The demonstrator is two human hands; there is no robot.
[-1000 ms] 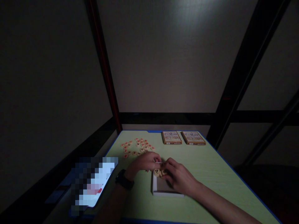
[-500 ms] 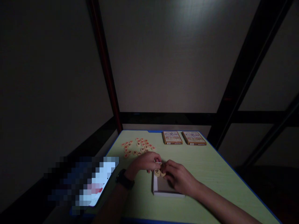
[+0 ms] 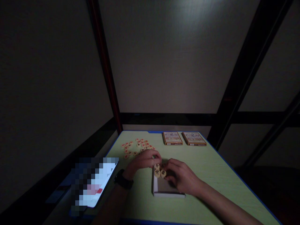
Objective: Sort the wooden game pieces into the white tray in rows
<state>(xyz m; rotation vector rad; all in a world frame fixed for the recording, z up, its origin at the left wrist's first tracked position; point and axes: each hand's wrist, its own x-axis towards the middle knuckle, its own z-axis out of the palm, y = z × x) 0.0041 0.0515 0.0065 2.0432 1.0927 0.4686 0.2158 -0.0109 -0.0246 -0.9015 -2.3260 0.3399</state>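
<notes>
A shallow white box [image 3: 164, 189] lies on the green table [image 3: 211, 175] in front of me. At its far end sit three round pale game pieces [image 3: 159, 170] with dark marks. My left hand [image 3: 142, 162], with a dark watch on the wrist, rests at the box's far left corner, fingers curled and pinched by the pieces. My right hand [image 3: 181, 177] lies over the right part of the box, fingertips closed against the pieces. What each hand grips is too small to make out.
A scatter of several round pieces [image 3: 138, 147] with red and black marks lies at the table's far left. Two flat printed boxes [image 3: 184, 138] sit at the far edge. A lit, blurred screen [image 3: 93, 184] stands at the near left. Dark frame posts rise behind.
One more piece now shows in the box, three instead of two. My left hand has shifted slightly farther up; my right hand has stayed over the box.
</notes>
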